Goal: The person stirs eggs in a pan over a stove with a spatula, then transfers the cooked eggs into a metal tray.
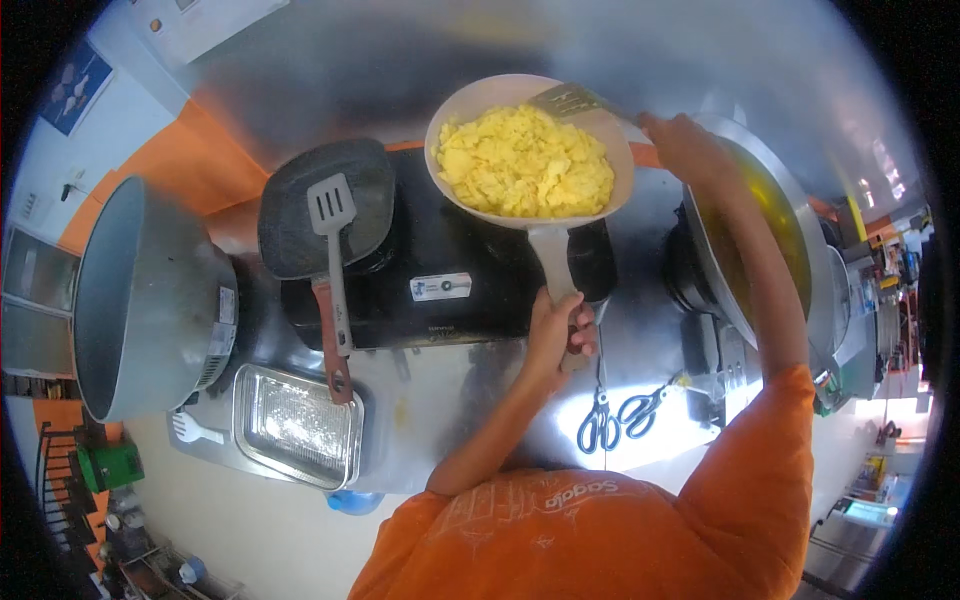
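Note:
My left hand (556, 330) grips the handle of a light-coloured frying pan (457, 105), which is raised over the right part of a black gas stove (495, 315). Scrambled eggs (525, 161) fill much of the pan. In my right hand (686, 146) is a slotted turner (566, 101), its blade over the pan's far right rim, beside the eggs. To the left, a dark square pan (289, 217) with a reddish handle sits on the stove. A grey slotted spatula (331, 206) lies across that pan, its handle pointing towards me.
A wide pan of yellow liquid (787, 217) stands at right, near my right forearm. Two pairs of scissors (600, 431) lie on the steel counter. At left are a metal tray (296, 431), a small white spatula (196, 430) and a large grey round vessel (169, 300).

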Motion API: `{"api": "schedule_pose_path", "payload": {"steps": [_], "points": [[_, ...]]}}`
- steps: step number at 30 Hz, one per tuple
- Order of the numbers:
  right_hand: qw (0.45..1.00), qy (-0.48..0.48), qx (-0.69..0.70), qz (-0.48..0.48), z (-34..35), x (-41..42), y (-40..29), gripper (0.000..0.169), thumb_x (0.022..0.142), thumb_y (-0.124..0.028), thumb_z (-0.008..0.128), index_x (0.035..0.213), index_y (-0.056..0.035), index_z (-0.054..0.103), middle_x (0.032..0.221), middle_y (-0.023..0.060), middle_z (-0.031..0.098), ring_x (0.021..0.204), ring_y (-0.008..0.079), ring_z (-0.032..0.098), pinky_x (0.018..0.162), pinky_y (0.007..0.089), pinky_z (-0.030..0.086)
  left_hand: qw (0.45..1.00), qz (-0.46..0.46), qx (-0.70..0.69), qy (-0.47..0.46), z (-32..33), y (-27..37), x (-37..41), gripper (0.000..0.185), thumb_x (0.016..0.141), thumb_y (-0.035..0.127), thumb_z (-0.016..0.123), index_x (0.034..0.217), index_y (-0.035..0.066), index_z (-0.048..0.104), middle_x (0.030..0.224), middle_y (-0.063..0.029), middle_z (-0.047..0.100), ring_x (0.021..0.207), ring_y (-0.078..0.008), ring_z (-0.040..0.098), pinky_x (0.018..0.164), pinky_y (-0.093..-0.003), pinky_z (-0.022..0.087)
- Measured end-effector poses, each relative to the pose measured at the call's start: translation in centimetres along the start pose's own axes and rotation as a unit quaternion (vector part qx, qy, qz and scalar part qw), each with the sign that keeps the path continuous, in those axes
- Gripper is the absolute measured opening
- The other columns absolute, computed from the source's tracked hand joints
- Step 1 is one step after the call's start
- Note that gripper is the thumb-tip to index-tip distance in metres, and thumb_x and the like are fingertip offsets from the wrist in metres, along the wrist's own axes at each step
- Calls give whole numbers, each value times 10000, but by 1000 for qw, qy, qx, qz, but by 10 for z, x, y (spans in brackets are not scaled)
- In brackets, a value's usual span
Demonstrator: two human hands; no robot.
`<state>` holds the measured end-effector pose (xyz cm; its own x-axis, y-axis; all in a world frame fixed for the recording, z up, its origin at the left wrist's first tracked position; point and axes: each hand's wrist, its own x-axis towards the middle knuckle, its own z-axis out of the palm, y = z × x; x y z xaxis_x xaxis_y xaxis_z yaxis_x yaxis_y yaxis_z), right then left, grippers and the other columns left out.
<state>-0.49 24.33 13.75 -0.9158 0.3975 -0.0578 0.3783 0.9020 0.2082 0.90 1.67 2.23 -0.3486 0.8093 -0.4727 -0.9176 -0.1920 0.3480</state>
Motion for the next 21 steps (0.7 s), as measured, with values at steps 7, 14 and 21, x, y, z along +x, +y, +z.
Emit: {"api": "schedule_pose_path", "payload": {"steps": [7, 14, 21], "points": [[1000, 17, -22, 14, 34, -14, 13, 366, 791, -91, 394, 1157, -103, 401, 848, 226, 544, 823, 341, 540, 704, 409, 428, 1000, -9, 15, -6, 1, 2, 0, 155, 779, 132, 464, 871, 144, 339, 608, 3, 378, 414, -49, 332, 339, -200, 306], [994, -80, -71, 17, 3, -58, -3, 402, 780, -51, 398, 1172, -136, 392, 789, 179, 548, 728, 311, 557, 638, 392, 434, 999, -2, -30, -20, -3, -1, 0, 169, 768, 128, 473, 874, 150, 343, 612, 1, 380, 410, -53, 323, 337, -195, 294], [998, 4, -39, 40, 52, -22, -25, 353, 777, -101, 407, 1129, -74, 427, 735, 158, 567, 693, 267, 586, 588, 390, 465, 1000, -4, 6, -5, 3, 0, 2, 180, 760, 128, 479, 881, 153, 348, 618, 3, 378, 422, -53, 329, 340, -193, 291]]}}
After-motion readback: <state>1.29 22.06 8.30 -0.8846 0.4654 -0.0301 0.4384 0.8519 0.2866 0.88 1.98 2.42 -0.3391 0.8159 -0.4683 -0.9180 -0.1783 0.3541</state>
